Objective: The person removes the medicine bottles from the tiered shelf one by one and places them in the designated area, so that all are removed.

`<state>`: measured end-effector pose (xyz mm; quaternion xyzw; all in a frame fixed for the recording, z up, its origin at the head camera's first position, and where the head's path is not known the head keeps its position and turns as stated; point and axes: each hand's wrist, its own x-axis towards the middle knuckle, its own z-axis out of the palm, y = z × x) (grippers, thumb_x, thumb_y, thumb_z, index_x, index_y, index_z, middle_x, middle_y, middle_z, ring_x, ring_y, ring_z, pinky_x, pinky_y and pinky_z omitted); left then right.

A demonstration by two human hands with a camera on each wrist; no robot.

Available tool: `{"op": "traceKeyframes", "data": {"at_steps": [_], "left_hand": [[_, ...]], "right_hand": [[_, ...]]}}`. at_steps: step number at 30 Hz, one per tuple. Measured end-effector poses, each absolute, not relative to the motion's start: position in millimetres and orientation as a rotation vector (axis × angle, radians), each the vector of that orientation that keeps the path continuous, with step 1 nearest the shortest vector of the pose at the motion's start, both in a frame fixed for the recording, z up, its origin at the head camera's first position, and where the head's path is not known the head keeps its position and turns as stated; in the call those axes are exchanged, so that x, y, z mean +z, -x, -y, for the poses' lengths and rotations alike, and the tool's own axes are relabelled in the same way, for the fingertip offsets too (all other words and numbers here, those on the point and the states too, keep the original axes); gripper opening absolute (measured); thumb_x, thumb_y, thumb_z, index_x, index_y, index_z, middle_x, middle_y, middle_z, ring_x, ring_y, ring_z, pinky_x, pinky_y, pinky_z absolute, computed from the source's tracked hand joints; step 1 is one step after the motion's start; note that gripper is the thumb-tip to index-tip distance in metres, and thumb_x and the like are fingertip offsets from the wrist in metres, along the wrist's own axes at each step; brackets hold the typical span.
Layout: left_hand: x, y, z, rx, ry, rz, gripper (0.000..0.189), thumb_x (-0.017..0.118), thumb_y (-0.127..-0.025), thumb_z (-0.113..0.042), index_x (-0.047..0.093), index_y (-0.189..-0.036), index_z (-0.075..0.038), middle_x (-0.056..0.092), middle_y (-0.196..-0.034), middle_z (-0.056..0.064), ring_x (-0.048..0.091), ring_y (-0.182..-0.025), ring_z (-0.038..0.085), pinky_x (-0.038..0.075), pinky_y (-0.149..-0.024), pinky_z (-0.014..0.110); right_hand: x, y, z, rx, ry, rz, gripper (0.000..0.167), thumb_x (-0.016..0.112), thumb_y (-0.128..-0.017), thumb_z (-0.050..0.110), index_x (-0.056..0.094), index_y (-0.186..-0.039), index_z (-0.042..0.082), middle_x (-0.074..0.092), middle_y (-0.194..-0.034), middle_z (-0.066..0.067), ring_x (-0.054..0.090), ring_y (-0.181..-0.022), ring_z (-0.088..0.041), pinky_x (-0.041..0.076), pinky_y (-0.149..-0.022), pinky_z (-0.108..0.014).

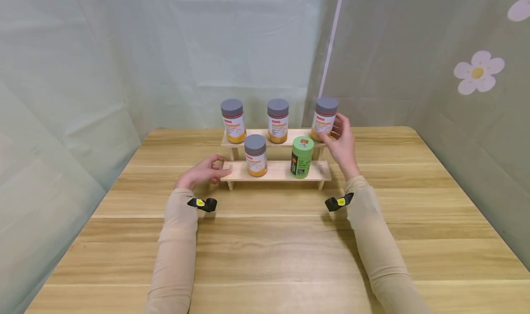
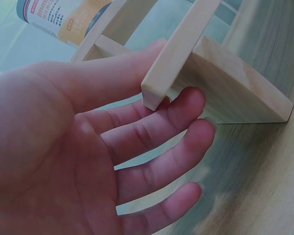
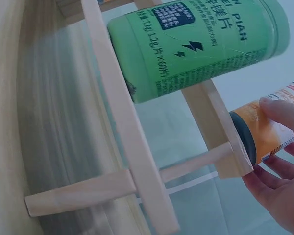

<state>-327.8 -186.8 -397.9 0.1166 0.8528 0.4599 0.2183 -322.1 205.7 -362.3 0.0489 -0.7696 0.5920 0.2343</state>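
Jars on shelf; three behind two

Left sleeve and right sleeve, beige; left wrist camera and right wrist camera, black.
Sleeves: long, plain, of thin-looking cloth, creased along the forearm, bunched near the wrist. Cameras: one per wrist, small, with a rounded block at the inner end; each bears a yellow label, its dark marks too small to read. Left hand and right hand: bare.

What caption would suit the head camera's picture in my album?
The left hand holds a wooden shelf; the right hand grips a grey-lidded jar at its upper tier.
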Motion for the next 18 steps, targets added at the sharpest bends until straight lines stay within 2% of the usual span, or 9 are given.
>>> {"op": "traceKeyframes", "data": {"at_steps": [10,18], "left_hand": [[-399,328,185,1.274,-0.303,-2.349,0.061,0.061,-0.095,-0.029,0.033,-0.142,-0.003,0.058,-0.112,0.015,0.057,-0.084,0.012,0.049,-0.079,0.029],[-399,328,185,1.272,-0.296,-2.339,0.061,0.061,-0.095,-0.029,0.031,-0.143,-0.004,0.056,-0.117,0.018,0.057,-0.085,0.012,0.050,-0.080,0.029]], "right_hand": [[-361,322,-221,1.661,-0.098,2.055,0.067,0.072,-0.085,0.003,0.036,-0.142,0.005,0.051,-0.135,-0.024,0.053,-0.123,-0.035,0.043,-0.107,-0.042],[-360,322,-233,1.691,-0.019,2.022,0.068,0.073,-0.084,0.003,0.038,-0.142,0.010,0.055,-0.130,-0.022,0.058,-0.115,-0.030,0.047,-0.102,-0.037]]}}
